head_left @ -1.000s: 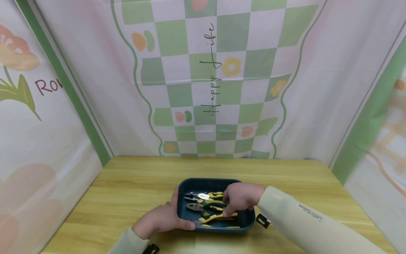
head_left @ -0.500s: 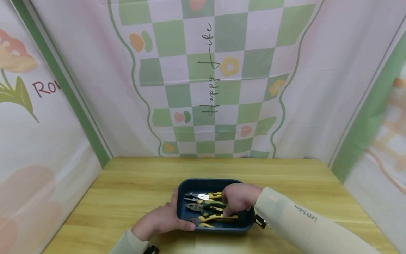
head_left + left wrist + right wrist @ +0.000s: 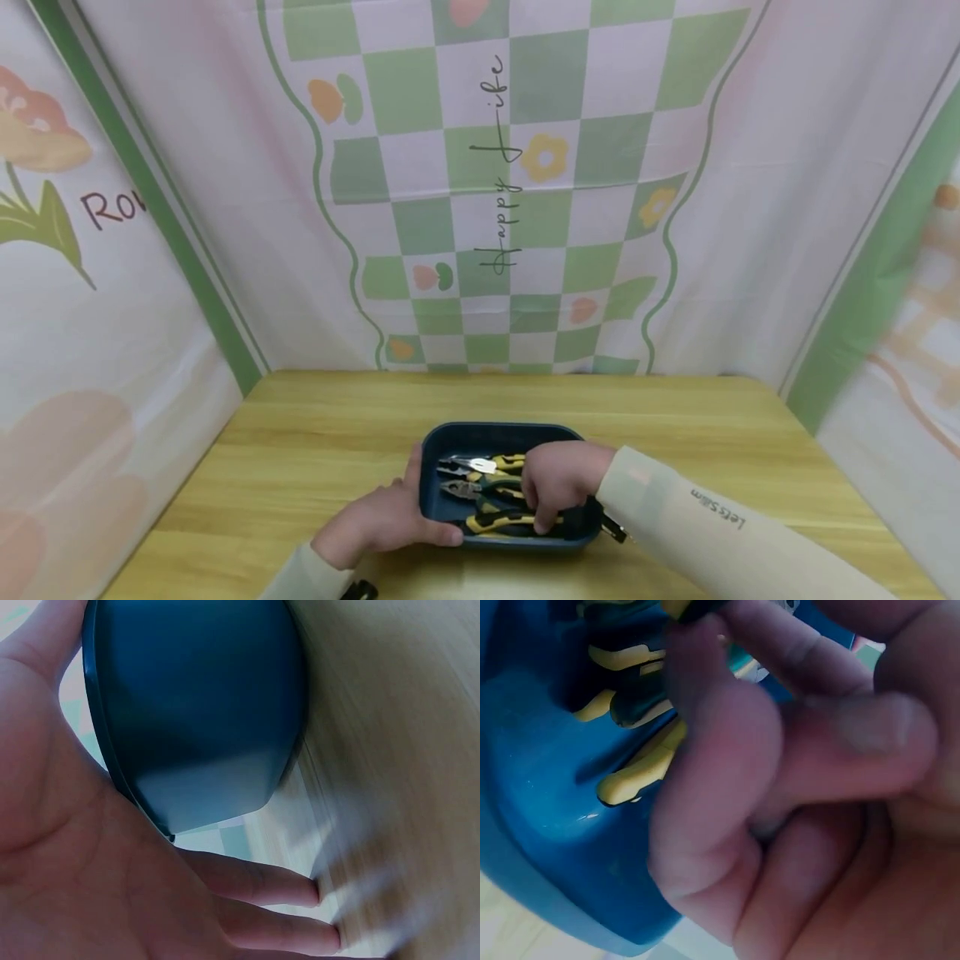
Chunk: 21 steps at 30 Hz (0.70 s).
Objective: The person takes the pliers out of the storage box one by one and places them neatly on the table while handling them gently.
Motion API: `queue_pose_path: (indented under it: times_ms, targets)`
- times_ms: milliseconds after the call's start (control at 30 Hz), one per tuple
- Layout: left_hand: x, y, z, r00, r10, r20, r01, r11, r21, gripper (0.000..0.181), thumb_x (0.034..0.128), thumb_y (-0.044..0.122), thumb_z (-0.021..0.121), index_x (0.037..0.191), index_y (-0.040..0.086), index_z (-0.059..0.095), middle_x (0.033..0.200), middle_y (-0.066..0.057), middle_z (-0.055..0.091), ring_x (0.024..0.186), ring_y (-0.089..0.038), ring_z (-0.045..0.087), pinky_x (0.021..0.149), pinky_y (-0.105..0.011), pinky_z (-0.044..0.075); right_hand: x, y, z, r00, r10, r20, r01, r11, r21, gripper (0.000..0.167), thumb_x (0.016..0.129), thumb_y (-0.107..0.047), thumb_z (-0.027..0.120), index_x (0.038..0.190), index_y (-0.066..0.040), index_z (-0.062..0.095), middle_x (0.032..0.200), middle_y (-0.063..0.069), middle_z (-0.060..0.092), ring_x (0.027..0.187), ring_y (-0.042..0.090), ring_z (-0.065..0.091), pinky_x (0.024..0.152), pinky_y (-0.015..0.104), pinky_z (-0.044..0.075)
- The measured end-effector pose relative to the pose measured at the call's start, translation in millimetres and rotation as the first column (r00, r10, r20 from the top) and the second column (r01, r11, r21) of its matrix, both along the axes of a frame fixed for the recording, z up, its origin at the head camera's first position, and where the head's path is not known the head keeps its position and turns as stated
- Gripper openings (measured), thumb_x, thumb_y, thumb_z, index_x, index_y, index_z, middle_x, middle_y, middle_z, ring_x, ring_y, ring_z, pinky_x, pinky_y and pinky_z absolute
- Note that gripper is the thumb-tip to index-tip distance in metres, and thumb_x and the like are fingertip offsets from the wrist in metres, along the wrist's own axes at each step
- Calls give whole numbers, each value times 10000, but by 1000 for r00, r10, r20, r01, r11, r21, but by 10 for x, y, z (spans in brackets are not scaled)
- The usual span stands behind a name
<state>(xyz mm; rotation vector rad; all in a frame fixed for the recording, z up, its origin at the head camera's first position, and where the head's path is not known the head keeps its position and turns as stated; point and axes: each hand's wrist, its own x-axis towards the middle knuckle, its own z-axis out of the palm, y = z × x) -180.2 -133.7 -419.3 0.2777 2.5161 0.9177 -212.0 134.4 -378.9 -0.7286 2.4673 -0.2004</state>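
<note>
In the head view, a dark blue bin holds several pliers with yellow, black and green handles. My left hand lies against its left end, thumb along the front rim; in the left wrist view the palm touches the bin wall and the visible fingers stretch out straight. Reaching inside, my right hand has curled fingers and pinches the yellow-and-black handles of the front pliers. The right wrist view catches a yellow-and-black handle at the fingertips. The jaws of those pliers cannot be made out.
Two more pliers lie further back in the bin: green-handled pliers and pliers with a shiny metal head. A wooden table carries the bin. Behind hangs a checkered curtain.
My right hand has moved a little toward the front of the bin. The front pliers have shifted, and their head, visible half a second ago, is now hidden. The left hand stays put.
</note>
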Motion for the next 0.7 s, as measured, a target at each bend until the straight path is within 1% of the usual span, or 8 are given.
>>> queue_pose_path:
  times_ms: [67,233,300,400,500,600,700]
  targets:
    - [-2,-2,-9,1000,-2,-1,2,1000,4,1379,697,579,854,1581,44,-60,1348,-405,452,1149,-462,545,960,-625,409,9,-17,5,1000,24,-17,-23,1000,18,142,780,-250,869,807,-185,745,777,-120,607,510,132,555,559,297,492]
    - [-6,-4,-20,1000,-4,-3,4,1000,19,1374,695,577,856,1583,56,-54,1339,-396,462,1138,-455,549,956,-625,409,21,-61,1,994,90,-65,-87,995,49,161,775,-264,874,872,-186,771,811,-132,627,707,62,573,717,298,515]
    - [-5,-7,-19,1000,-4,-2,4,1000,21,1372,695,576,856,1583,58,-52,1338,-396,463,1136,-454,550,956,-624,408,23,-79,-4,989,117,-87,-113,992,51,167,774,-272,875,887,-196,777,818,-143,632,758,39,562,763,292,510]
    - [0,-10,-13,1000,0,1,0,1000,19,1367,697,574,857,1584,59,-48,1343,-395,460,1144,-456,545,958,-624,407,35,-100,-7,982,151,-115,-145,987,64,155,769,-276,877,850,-199,770,774,-149,612,716,38,548,725,278,504]
    - [2,-5,-2,1000,5,6,-5,1000,2,1371,695,584,853,1585,53,-45,1356,-399,449,1171,-475,526,965,-628,400,50,-116,-5,975,177,-131,-167,982,85,145,774,-263,874,787,-196,745,714,-138,585,645,48,515,644,267,486]
    - [3,3,3,1000,10,10,-10,1000,-12,1379,691,597,850,1586,46,-43,1369,-402,437,1195,-491,505,968,-630,397,59,-127,4,975,168,-148,-155,983,98,142,788,-251,865,767,-196,735,714,-125,590,626,59,518,605,273,484]
    - [1,5,-2,1000,11,10,-11,1000,-16,1384,689,600,850,1585,43,-46,1378,-408,424,1211,-504,488,970,-634,393,67,-131,15,974,150,-169,-134,986,103,117,797,-252,859,795,-200,754,774,-118,634,669,58,563,625,285,512]
